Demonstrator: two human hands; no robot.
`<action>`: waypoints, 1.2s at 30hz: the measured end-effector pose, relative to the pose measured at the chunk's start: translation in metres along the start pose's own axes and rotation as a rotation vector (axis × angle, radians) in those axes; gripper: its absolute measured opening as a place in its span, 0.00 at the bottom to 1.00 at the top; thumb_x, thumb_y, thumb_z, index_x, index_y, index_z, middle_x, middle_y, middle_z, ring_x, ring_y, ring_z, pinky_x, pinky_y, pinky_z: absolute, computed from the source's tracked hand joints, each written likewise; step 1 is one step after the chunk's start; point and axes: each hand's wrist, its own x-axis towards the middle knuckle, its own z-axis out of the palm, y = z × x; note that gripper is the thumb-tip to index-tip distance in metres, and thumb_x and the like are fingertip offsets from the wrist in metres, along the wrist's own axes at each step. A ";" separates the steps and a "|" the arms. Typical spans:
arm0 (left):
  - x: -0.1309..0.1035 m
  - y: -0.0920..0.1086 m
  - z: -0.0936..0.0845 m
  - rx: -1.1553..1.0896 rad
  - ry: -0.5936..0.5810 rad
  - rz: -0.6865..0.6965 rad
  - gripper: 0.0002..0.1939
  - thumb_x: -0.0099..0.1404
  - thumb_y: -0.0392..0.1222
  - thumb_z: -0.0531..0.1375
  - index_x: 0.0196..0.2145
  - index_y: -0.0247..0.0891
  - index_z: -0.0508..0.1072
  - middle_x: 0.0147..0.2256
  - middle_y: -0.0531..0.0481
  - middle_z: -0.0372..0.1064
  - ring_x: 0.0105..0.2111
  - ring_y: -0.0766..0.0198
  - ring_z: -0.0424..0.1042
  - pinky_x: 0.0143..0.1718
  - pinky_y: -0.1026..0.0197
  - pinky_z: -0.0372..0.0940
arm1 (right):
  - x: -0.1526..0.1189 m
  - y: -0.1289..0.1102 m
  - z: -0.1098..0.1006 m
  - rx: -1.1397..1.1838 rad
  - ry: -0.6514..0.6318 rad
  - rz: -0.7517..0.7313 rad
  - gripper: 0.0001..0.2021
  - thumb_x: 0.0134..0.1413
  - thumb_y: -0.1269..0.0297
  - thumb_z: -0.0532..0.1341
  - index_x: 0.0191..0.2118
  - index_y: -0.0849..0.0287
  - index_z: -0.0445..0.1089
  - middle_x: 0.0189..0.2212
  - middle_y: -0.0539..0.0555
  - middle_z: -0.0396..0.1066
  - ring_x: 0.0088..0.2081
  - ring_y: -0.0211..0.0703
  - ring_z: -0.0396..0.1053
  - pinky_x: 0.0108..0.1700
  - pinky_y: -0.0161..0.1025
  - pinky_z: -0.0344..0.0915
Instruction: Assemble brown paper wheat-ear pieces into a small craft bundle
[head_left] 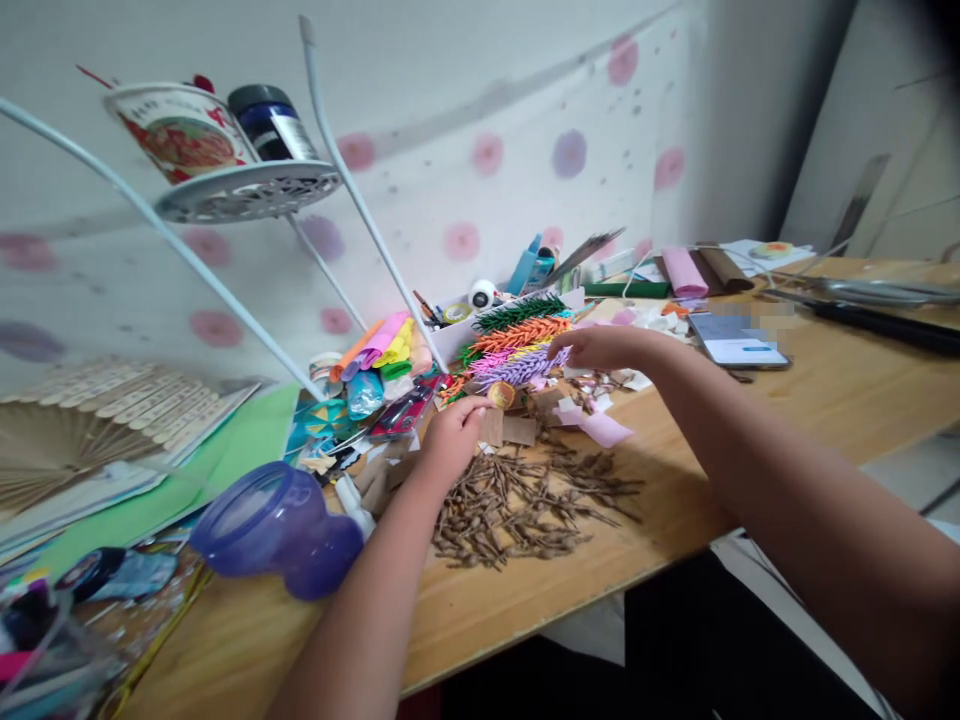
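Note:
My left hand [454, 437] is closed, its fingertips together beside a small yellow round piece [501, 396] and brown paper squares [519, 431]. What it pinches, if anything, is too small to make out. My right hand [604, 347] hangs over the purple spiky paper sprigs [517, 368], fingers loosely bent and apart, one fingertip at their right end. Behind those lie orange sprigs [525, 335] and dark green sprigs [521, 313]. Below both hands spreads a pile of thin brown twisted paper pieces [517, 510].
A purple translucent jar [262, 520] stands left of my left forearm. Coloured paper rolls [382, 345] lie behind it. A phone [739, 338] rests at right, near a black-handled tool [885, 322]. A white metal stand [251, 190] rises at back left, holding a cup [184, 135].

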 end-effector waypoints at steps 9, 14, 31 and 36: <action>-0.003 -0.009 0.008 -0.027 -0.099 -0.096 0.12 0.54 0.46 0.53 0.28 0.38 0.71 0.24 0.52 0.69 0.24 0.66 0.65 0.26 0.64 0.58 | 0.020 -0.028 0.069 1.017 -0.070 -0.135 0.08 0.42 0.69 0.56 0.33 0.58 0.61 0.18 0.44 0.61 0.16 0.29 0.61 0.19 0.27 0.58; -0.002 -0.004 0.008 -0.020 -0.125 -0.125 0.14 0.54 0.49 0.53 0.26 0.37 0.72 0.20 0.54 0.64 0.21 0.68 0.60 0.22 0.65 0.54 | 0.013 -0.040 0.087 1.056 -0.176 -0.220 0.06 0.43 0.67 0.57 0.30 0.59 0.59 0.18 0.44 0.63 0.14 0.27 0.60 0.14 0.25 0.55; 0.001 -0.008 0.005 -0.375 -0.017 -0.186 0.14 0.54 0.49 0.53 0.27 0.34 0.70 0.24 0.52 0.67 0.26 0.66 0.65 0.29 0.65 0.60 | 0.007 -0.062 0.087 1.078 0.008 -0.478 0.03 0.44 0.69 0.55 0.26 0.61 0.58 0.21 0.45 0.57 0.23 0.29 0.55 0.25 0.29 0.53; -0.002 -0.005 0.007 -0.473 -0.065 -0.239 0.20 0.54 0.54 0.52 0.26 0.32 0.69 0.21 0.52 0.65 0.22 0.68 0.63 0.23 0.66 0.59 | 0.004 -0.064 0.091 1.097 -0.077 -0.421 0.04 0.45 0.66 0.55 0.27 0.60 0.58 0.20 0.45 0.58 0.21 0.29 0.56 0.23 0.29 0.55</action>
